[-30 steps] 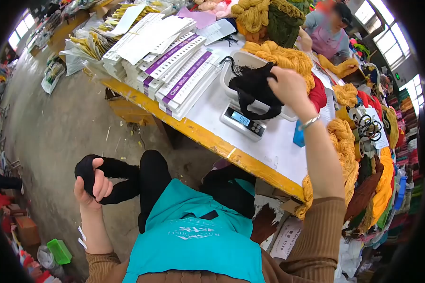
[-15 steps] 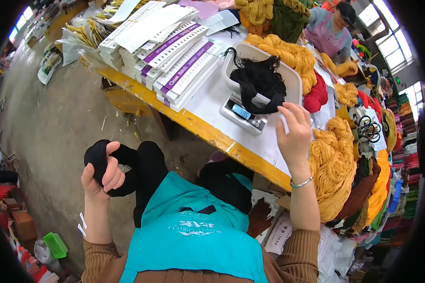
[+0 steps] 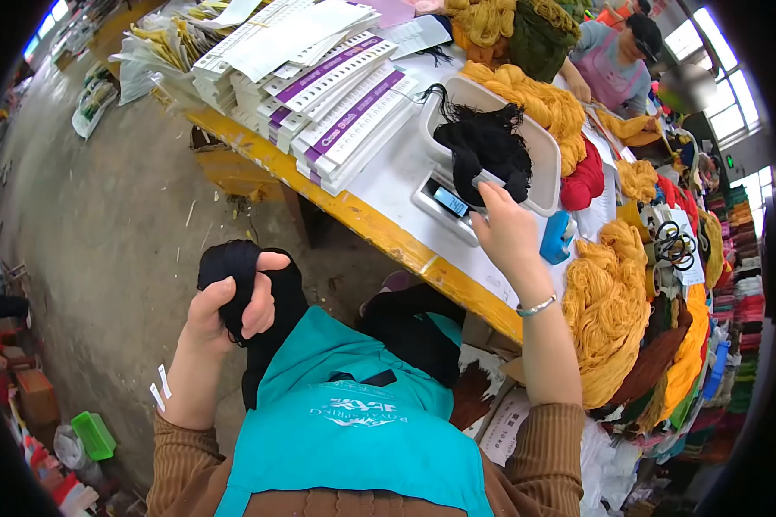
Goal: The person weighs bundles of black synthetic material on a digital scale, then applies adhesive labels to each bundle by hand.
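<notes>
In my left hand [image 3: 237, 302], a dark skein of thread [image 3: 230, 267] is held closed between thumb and fingers, above my lap. My right hand [image 3: 509, 231] reaches over the front of a white plastic tray [image 3: 550, 177]. Its fingertips touch the black thread [image 3: 483, 142] at the tray's near rim, and the thumb stands apart from them. Under the tray is a small digital scale [image 3: 435, 200] with a lit display, partly covered. Close to the right wrist lies a blue object [image 3: 557, 238], perhaps a small dispenser.
Stacks of white cards with purple bands [image 3: 353, 116] stand left of the tray. Yellow yarn [image 3: 608, 302], red yarn [image 3: 585, 177] and black scissors [image 3: 674, 244] lie to the right. A co-worker [image 3: 612, 65] handles yellow yarn across the table. The yellow table edge [image 3: 379, 237] runs diagonally.
My right hand has moved left onto the thread at the tray's rim, uncovering the blue object. The scale's reading has changed. My left hand has shifted right with the dark skein.
</notes>
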{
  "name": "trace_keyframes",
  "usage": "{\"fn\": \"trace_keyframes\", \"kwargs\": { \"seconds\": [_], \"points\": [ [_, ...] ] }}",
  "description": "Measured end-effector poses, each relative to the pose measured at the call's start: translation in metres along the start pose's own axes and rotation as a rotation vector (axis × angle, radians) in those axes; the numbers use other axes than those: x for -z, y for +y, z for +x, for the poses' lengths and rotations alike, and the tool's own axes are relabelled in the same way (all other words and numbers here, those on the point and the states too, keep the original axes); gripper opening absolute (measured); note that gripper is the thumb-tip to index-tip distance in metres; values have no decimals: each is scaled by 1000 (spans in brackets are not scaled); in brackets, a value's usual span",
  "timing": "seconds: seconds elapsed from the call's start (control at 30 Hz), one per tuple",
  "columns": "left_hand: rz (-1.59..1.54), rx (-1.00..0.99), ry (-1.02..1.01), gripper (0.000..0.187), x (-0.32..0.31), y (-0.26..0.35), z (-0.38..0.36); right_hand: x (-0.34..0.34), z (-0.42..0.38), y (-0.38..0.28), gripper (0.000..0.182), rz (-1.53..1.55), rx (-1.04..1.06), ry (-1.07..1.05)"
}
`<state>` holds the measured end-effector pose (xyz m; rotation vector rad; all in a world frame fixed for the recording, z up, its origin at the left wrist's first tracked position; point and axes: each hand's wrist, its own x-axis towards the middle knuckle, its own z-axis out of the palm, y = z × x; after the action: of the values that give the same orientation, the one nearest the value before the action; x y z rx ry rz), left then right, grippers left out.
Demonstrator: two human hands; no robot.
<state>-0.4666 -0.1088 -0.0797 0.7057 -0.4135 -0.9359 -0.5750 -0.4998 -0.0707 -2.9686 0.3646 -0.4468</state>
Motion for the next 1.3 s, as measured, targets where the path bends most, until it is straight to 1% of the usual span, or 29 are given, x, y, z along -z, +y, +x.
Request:
{"fn": "trace_keyframes", "kwargs": {
  "seconds": [0.07,0.13,0.2,0.23,0.33,0.37,0.4,0.43,0.5,0.53,0.57,0.6,0.63,0.67,0.73,0.77,0.8,0.87,0.9,0.97,1.0,1.03,1.07,1.1,1.13,1.2,1.23,1.27,1.3],
  "points": [
    [22,7,10,62,-4,-1,1,-11,9,0,41,-53,15,-16],
    [-1,3,-1,60,-5,-3,2,-17,17,-4,42,-162,-182,-228],
    [-14,25,-2,57,-7,-2,3,-17,19,-7,41,-194,-220,-237],
    [38,57,79,59,-12,-2,5,-18,20,-12,40,-224,-254,-247],
    [15,83,106,63,-22,-8,18,1,12,-25,41,-149,-190,-155],
    [-11,114,131,63,-28,-6,22,9,5,-33,40,-122,-89,-16],
    [-43,122,72,62,-24,-9,26,17,-2,-42,38,-93,10,125],
    [-62,111,74,61,-25,-12,29,26,-6,-60,27,27,3,205],
    [-52,104,57,62,-27,-17,34,32,-15,-93,17,423,33,281],
    [-88,104,75,60,-30,-20,35,31,-21,-112,12,661,-14,218],
    [-123,106,91,58,-33,-23,36,23,-29,-126,11,957,-177,-3],
    [-169,107,124,57,-35,-28,36,18,-34,-137,13,1038,-262,-222],
    [-142,118,89,61,-33,-32,37,12,-33,-154,18,1265,-316,-326],
    [-115,128,52,64,-31,-35,38,-2,-33,-165,20,1432,-324,-343],
    [-130,156,81,66,-29,-38,33,-5,-31,-178,15,1603,-518,-524],
    [-87,145,112,65,-29,-38,31,-11,-32,-180,10,1646,-547,-527],
    [-43,134,141,65,-29,-38,29,-11,-31,-183,9,1680,-571,-478],
    [-100,107,163,61,-29,-35,27,-14,-31,-181,8,1719,-639,-385],
    [-64,84,204,58,-29,-35,26,-15,-31,-179,8,1716,-635,-387],
    [-57,69,291,50,-36,-33,25,-16,-34,-178,7,1725,-555,-309],
    [-60,69,290,50,-38,-35,27,-17,-35,-180,6,1701,-485,-263],
    [23,31,328,47,-40,-36,29,-18,-37,-183,6,1698,-486,-264],
    [106,-7,364,44,-41,-36,29,-18,-38,-185,5,1637,-436,-226],
    [104,-9,363,44,-40,-37,29,-19,-39,-186,5,1576,-384,-188],
    [102,-17,376,43,-38,-39,29,-19,-39,-183,5,1573,-383,-188],
    [98,-26,387,41,-37,-40,30,-17,-39,-175,3,1853,-605,-355],
    [96,-44,327,38,-35,-39,30,-13,-34,-175,4,1974,-667,-397],
    [94,-61,266,35,-34,-38,30,-13,-33,-171,4,1972,-667,-395],
    [94,-62,263,35,-33,-38,29,-14,-32,-167,6,2055,-691,-510]
  ]
}}
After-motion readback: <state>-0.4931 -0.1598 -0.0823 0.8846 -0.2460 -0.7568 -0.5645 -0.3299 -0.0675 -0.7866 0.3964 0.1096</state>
